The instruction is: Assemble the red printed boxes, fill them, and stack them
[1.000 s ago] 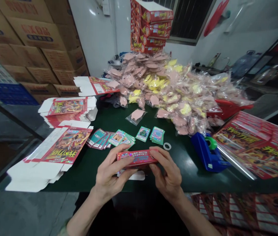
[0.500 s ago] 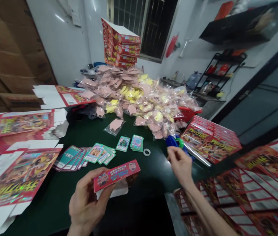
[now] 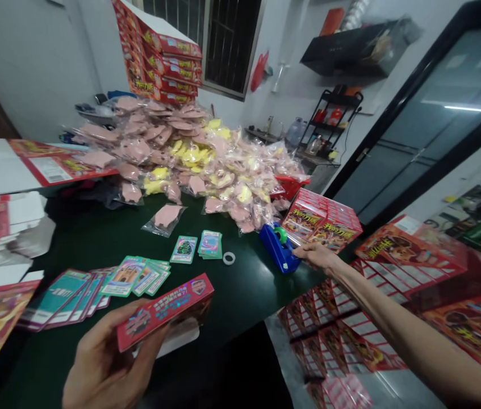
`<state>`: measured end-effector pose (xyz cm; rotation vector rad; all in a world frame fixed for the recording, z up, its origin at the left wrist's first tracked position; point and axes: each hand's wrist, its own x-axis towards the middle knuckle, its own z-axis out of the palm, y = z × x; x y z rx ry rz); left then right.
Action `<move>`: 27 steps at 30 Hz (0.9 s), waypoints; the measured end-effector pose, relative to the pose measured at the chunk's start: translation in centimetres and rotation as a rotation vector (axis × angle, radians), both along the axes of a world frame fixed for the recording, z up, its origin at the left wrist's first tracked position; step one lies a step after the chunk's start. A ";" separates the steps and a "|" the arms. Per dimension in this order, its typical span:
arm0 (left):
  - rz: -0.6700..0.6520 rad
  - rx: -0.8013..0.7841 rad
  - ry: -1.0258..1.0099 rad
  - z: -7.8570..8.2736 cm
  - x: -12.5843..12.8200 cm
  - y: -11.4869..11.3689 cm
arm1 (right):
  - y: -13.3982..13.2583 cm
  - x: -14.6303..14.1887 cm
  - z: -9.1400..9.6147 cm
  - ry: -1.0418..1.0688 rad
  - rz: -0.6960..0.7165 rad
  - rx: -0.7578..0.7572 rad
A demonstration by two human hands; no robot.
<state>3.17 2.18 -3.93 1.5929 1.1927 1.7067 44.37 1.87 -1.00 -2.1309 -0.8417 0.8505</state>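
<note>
Biggest worry for me is the one-sided grip. The left hand [image 3: 106, 355] has the slim red printed cardboard box [image 3: 166, 309] pinched at its 8 o'clock end, nothing holding the other end, so a careless twist could swing it or squash the thin card. The right hand [image 3: 319, 257] is way off at 2 o'clock, by the blue plastic tape dispenser [image 3: 279, 257] with the green core. Its fingers look drawn in narrow there, but I can't tell if they've got any tape. If they do, a sharp pull might drag the dispenser, or the strip could curl and stick to itself. Dip the box too far toward 10 o'clock and it could knock the fanned colourful picture cards [image 3: 125, 276] on the dark green worktop [image 3: 234, 295].

As for the box, it's around 7 o'clock in the view, tilted, with the far end pointing to about 2 o'clock. The narrow red side has bluish lettering and a badge near each end; the side facing 4 o'clock is darker. A white rounded piece [image 3: 180, 337] shows just under it, maybe a flap, can't tell. No dents that I can see.
</note>
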 end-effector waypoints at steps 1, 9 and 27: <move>-0.002 0.008 0.004 0.1 0.0 0.0 | 0.2 0.0 -0.1 0.040 -0.029 -0.014; -0.057 0.034 -0.016 -0.6 -0.5 0.3 | -1.1 -1.8 -2.0 0.244 -0.279 0.306; 0.103 0.277 0.053 0.0 0.5 -0.2 | -5.2 -4.7 -6.4 -0.281 -0.224 0.530</move>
